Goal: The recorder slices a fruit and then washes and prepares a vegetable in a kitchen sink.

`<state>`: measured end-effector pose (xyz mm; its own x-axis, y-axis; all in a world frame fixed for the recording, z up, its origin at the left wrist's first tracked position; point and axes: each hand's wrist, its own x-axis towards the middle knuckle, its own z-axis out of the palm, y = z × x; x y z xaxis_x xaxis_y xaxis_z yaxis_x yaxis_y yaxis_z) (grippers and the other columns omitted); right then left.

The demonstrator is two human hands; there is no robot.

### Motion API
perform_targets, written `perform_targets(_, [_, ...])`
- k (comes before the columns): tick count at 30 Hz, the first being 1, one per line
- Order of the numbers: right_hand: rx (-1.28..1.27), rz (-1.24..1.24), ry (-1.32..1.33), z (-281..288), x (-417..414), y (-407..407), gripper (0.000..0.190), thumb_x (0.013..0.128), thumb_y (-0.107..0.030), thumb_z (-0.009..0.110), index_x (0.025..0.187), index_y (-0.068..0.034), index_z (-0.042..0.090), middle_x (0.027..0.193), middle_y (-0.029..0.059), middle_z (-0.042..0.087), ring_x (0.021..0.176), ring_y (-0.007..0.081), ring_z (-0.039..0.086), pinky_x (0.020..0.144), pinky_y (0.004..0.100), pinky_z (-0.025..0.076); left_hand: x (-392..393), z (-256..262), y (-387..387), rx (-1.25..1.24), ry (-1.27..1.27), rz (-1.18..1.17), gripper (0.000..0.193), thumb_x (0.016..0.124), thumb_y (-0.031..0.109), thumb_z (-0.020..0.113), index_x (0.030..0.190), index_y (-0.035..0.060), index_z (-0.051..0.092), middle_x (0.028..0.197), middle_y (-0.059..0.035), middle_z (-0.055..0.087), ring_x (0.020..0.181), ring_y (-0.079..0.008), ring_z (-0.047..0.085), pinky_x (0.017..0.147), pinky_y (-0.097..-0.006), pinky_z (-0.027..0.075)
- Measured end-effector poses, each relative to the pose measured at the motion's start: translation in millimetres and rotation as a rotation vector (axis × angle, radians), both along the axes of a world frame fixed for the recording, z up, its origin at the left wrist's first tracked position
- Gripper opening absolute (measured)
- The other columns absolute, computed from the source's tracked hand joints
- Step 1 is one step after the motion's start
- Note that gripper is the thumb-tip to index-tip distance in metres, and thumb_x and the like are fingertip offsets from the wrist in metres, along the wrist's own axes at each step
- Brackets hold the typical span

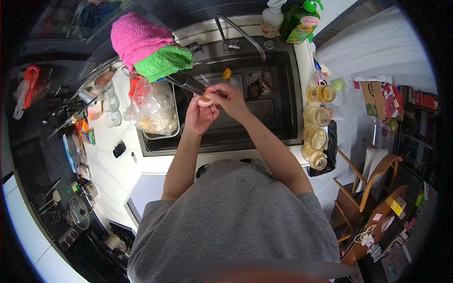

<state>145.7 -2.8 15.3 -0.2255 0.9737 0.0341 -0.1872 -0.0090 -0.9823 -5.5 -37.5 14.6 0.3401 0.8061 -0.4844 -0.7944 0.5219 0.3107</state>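
Over the dark sink, my left hand holds a small pinkish round lid, palm turned up. My right hand meets it from the right, its fingers pinching a thin, pale, stick-like tool whose tip points up and left. Part of the tool is hidden by the fingers. A black cylindrical handle or tube reaches down just above both hands. Behind the right hand, a jar or bottle with a yellow cap lies in the sink. Dark items rest on the drain strainer.
A metal tray with a plastic bag covers the sink's left side. Pink and green towels hang above it. The curved faucet stands behind. Several glass jars line the right edge, near a green pump bottle.
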Motion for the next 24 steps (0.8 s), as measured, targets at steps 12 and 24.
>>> perform_targets(12, [-0.134,-0.017,-0.042,10,-1,4,0.016,0.081,-0.014,0.069,0.094,-0.004,0.067,0.084,0.0042,0.066,0.061,0.0088,0.056,0.051,0.0226,0.043,-7,7,16,0.133,0.080,-0.052,0.043,0.099,0.040,0.035,0.124,0.0078,0.049,0.113,-0.0073,0.060,0.097,-0.0190,0.059,0.078,-0.0323,0.047])
perform_targets(24, [-0.232,-0.010,0.149,-1,16,-7,0.017,0.090,-0.016,0.062,0.104,-0.007,0.064,0.079,0.0021,0.063,0.048,0.0052,0.048,0.042,0.0210,0.037,9,18,6,0.054,0.109,0.007,0.040,0.096,0.035,0.046,0.126,0.0089,0.049,0.118,-0.0071,0.057,0.100,-0.0190,0.057,0.084,-0.0316,0.044])
